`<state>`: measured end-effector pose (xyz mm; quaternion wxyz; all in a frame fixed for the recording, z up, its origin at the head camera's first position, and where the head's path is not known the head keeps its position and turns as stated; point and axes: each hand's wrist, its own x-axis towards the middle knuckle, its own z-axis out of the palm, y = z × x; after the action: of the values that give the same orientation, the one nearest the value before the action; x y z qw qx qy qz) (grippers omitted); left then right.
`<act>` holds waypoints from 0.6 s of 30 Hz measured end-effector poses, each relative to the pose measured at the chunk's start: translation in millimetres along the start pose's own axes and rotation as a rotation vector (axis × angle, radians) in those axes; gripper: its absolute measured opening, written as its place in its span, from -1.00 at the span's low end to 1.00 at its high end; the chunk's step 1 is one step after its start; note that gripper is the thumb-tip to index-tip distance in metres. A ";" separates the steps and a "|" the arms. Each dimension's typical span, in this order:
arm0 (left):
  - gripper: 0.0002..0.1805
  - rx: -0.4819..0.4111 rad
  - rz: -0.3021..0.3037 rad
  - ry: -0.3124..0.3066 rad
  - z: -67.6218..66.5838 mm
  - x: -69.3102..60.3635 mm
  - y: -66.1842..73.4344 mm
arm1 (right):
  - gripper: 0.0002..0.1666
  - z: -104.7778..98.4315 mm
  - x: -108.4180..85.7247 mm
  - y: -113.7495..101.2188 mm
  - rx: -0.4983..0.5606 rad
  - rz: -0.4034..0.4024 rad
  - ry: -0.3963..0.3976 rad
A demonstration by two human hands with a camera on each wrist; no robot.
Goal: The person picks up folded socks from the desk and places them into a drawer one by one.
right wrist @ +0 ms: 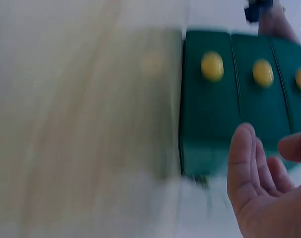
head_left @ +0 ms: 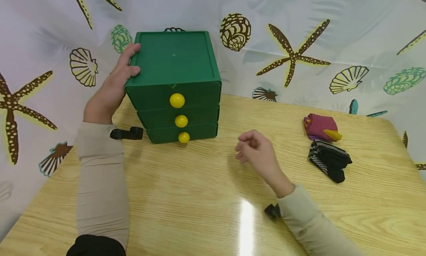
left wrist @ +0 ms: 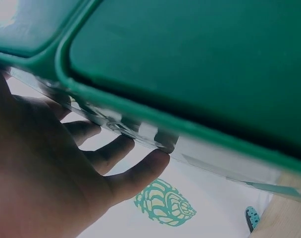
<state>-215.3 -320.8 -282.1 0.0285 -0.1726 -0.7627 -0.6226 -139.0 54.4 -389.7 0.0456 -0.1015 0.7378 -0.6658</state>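
Observation:
A green cabinet of three drawers [head_left: 174,60], each with a round yellow knob [head_left: 177,100], stands on the table with its drawers pushed in. My left hand [head_left: 111,80] rests against the cabinet's left side, two digits touching its top edge. Fairly straight fingers [left wrist: 135,173] lie along that side in the left wrist view. To the right of the cabinet, my right hand [head_left: 257,152] hovers with loosely bent fingers and holds nothing. The right wrist view, blurred, has this hand [right wrist: 269,188] in front of the drawer fronts, apart from the knobs.
On the right of the wooden table [head_left: 186,197] lie a folded maroon cloth item [head_left: 321,126] with yellow patches and a folded black item [head_left: 329,158] with white stripes, resembling socks. Behind the cabinet hangs a white curtain [head_left: 199,8] printed with shells and starfish.

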 end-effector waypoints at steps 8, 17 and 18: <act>-0.29 -0.012 -0.004 0.008 1.7 2.0 -2.0 | -0.54 114.1 29.1 10.4 0.364 0.238 -0.034; -0.28 0.003 -0.006 0.007 -0.2 1.0 5.0 | -0.50 170.7 35.2 12.0 0.532 0.235 0.118; -0.28 0.003 -0.010 0.007 -0.9 0.5 5.5 | -0.52 174.4 35.6 11.9 0.543 0.222 0.139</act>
<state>-214.3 -320.7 -276.6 0.0283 -0.1663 -0.7644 -0.6222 -139.5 -121.8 -418.2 0.0928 0.0416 0.5406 -0.8351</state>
